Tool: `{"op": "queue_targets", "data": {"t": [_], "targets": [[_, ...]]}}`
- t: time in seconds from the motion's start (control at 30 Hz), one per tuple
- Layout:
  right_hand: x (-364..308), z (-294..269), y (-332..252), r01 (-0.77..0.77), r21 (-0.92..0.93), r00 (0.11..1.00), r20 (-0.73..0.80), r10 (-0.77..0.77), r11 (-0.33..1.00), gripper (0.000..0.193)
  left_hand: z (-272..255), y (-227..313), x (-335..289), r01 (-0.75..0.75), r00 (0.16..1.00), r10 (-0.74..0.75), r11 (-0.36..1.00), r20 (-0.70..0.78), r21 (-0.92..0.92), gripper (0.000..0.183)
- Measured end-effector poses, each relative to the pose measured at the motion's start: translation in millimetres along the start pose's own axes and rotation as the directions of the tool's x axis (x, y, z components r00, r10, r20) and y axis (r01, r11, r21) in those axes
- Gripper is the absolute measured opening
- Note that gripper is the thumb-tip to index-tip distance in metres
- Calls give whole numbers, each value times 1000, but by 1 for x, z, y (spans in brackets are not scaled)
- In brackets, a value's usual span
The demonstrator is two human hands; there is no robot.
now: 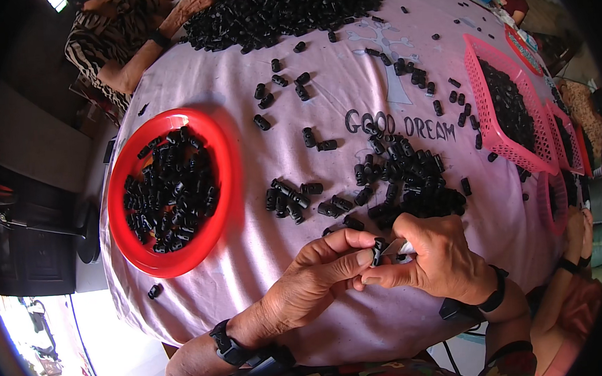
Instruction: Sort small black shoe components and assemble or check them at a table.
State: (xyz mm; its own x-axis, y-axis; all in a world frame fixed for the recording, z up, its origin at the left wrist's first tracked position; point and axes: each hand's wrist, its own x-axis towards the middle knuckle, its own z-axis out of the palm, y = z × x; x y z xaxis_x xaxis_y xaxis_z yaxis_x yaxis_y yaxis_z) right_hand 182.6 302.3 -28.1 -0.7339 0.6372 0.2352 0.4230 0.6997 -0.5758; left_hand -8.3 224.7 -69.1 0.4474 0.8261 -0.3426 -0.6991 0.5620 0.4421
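Between the thumb and fingers of my left hand [313,280] is a small black plastic part [377,252], held upright over the near side of the table. My right hand [443,258] is closed on a small knife [392,247] with a pale blade and something white at its grip. The blade's tip lies against or very close to the black part; I cannot tell if it touches. My right fingers hide most of the handle. Just beyond my hands lies a heap of similar black parts [410,174], with a smaller cluster [289,199] to its left.
A red round tray [229,192] of black parts stands at left. Pink baskets [477,84] line the right edge. A large black pile [283,13] lies at the far side, beside a person in a striped top [103,45]. Another person's hands [576,233] show at right.
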Motion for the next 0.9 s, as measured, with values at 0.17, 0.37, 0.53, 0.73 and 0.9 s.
{"op": "queue_targets", "data": {"t": [0.17,0.37,0.53,0.73,0.9], "targets": [[0,-2,-1,-8,-14,1000,19,8,1000,56,2,0,0,-4,1000,4,1000,-10,27,19],[2,3,-2,56,13,998,-33,-55,998,53,4,0,-1,-51,998,53,995,-17,87,20],[0,-4,-4,-46,246,999,-8,49,968,48,12,7,-4,-84,996,82,984,24,157,19],[-2,-14,-10,-157,369,987,77,138,916,39,20,16,-34,-169,974,191,970,-120,175,17],[-7,-7,-10,-32,198,999,-34,40,980,37,-3,40,-61,-510,781,552,834,-292,213,16]]}}
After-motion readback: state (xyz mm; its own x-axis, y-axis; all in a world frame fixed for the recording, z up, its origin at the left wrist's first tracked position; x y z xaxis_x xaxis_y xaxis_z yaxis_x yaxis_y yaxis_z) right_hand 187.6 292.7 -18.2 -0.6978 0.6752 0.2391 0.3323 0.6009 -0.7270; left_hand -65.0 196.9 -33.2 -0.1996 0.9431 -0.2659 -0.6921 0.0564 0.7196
